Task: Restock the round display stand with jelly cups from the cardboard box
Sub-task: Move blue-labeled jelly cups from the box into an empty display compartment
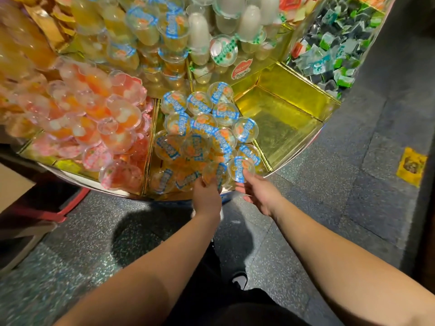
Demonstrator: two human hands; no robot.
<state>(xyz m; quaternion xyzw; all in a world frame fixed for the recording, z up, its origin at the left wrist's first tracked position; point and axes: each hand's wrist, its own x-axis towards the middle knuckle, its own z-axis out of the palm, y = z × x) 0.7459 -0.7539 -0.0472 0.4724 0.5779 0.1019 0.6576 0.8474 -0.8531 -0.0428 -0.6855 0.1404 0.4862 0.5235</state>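
A: What have the hands got?
B: The left hand [207, 196] curls round a blue-lidded jelly cup [215, 172] at the stand's near edge. The right hand [257, 192] pinches another cup [241, 169] just beside it.
A: And around them?
B: Both cups sit atop the blue-lidded pile [200, 128] in the display stand [306, 140]; right of it, a gold compartment [277, 118]; left, pink-lidded cups [94, 118].

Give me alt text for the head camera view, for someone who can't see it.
Two bare hands, the left hand and right hand, each set a blue-labelled jelly cup at the front of a heaped compartment in a gold-lined round display stand. The compartment to its right holds nothing.
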